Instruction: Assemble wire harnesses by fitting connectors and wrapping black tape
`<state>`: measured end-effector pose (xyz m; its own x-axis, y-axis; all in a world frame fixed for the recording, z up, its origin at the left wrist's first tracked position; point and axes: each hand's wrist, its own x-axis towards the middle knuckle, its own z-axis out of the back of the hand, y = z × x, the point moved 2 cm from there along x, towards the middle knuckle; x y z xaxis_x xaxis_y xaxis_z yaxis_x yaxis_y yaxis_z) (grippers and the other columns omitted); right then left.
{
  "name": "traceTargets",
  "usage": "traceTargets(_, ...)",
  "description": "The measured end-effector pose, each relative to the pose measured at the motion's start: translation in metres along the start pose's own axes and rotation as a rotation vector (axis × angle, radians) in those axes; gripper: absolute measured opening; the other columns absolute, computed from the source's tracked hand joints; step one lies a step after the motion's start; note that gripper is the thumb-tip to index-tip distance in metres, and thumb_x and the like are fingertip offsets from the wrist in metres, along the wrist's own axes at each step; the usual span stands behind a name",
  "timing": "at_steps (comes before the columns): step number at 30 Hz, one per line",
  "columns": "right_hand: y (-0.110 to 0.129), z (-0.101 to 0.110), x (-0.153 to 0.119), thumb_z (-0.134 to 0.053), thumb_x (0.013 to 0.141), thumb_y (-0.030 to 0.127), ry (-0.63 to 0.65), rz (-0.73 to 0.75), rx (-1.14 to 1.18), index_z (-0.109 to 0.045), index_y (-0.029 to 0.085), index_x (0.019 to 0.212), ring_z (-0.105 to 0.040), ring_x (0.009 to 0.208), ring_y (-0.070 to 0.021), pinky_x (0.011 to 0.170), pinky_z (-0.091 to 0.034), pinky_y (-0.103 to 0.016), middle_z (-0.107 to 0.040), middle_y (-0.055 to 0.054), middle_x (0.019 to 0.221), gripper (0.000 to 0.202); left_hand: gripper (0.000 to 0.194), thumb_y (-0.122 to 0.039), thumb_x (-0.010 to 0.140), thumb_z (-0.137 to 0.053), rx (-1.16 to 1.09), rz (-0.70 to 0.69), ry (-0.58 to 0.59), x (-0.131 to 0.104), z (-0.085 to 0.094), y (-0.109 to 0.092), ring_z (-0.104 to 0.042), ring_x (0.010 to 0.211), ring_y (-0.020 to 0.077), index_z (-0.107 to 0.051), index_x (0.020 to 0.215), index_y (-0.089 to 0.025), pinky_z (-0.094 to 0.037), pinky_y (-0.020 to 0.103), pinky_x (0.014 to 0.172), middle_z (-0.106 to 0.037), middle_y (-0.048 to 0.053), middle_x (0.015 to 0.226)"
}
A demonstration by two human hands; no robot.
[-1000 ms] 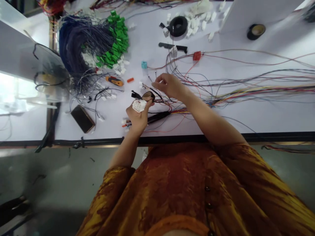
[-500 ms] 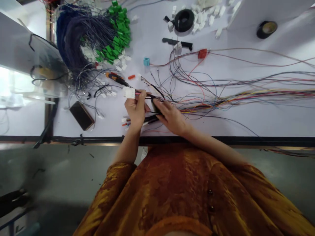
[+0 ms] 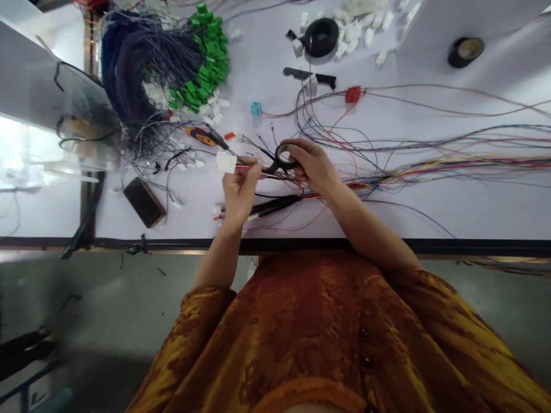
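**Gripping a white plug and a tape roll near the desk's front edge**

With the left hand, grasping thin wires between thumb and fingers, just behind the white plug. With the right hand, pinching the tape roll by its right side, fingers closed on the rim. Between the two hands, a black strip stretched from the roll to the wires by the left fingers. Impossible to tell whether the roll touches the desk.

Closer to the front edge, below both hands, a black-wrapped bundle with loose wires fanning toward the right edge. Near the front left corner, a phone, lying at a slant. Along the left edge, farther back, a coil of blue wires with green plugs. Left of the white plug, an orange-and-black tool. Toward the far edge, a light blue plug, a red plug and scattered white plugs.
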<state>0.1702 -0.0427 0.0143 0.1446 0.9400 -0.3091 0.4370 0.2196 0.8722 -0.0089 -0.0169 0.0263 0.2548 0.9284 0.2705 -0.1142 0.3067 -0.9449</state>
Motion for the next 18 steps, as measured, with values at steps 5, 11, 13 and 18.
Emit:
traceTargets(5, 0.001, 0.017, -0.016, -0.054, 0.096, 0.031, -0.046, 0.072, -0.126, -0.057, 0.022, 0.106, -0.036, 0.044, -0.0051, 0.037, -0.029, -0.017, -0.047, 0.006, 0.07, 0.014, 0.043, -0.063, 0.084, -0.071, -0.003, 0.066, 0.206, 0.015, -0.018, 0.009, -0.069, 0.076, 0.0125, -0.07, 0.084, -0.02, -0.054, 0.021, 0.057, -0.072, 0.007, 0.097)
traceTargets(11, -0.019, -0.002, -0.058, -0.057, 0.094, 0.031, -0.105, 0.359, -0.629, -0.051, 0.023, 0.139, -0.065, 0.099, -0.0222, 0.085, -0.058, -0.037, -0.065, -0.01, 0.116, 0.046, 0.034, -0.053, 0.09, -0.069, 0.07, 0.171, 0.076, 0.028, -0.023, -0.002, -0.054, 0.042, 0.0075, -0.064, 0.08, -0.021, -0.038, 0.021, 0.039, -0.067, -0.001, 0.07)
traceTargets(13, -0.033, -0.012, -0.066, -0.055, 0.093, 0.024, -0.021, 0.397, -0.79, -0.055, 0.022, 0.135, -0.062, 0.109, -0.0252, 0.095, -0.056, -0.042, -0.063, -0.013, 0.124, 0.043, 0.033, -0.052, 0.088, -0.072, 0.057, 0.207, 0.096, 0.032, -0.022, -0.007, -0.06, 0.048, 0.0095, -0.063, 0.079, -0.021, -0.043, 0.021, 0.044, -0.067, -0.001, 0.069)
traceTargets(18, -0.015, -0.008, -0.058, -0.047, 0.098, 0.022, -0.023, 0.53, -0.715, -0.064, 0.02, 0.098, -0.062, 0.096, -0.0198, 0.091, -0.054, -0.036, -0.064, -0.009, 0.103, 0.016, 0.027, -0.047, 0.088, -0.074, 0.129, 0.148, 0.141, 0.024, -0.014, -0.026, -0.069, 0.072, 0.0165, -0.066, 0.08, -0.022, -0.055, 0.026, 0.061, -0.067, 0.002, 0.071)
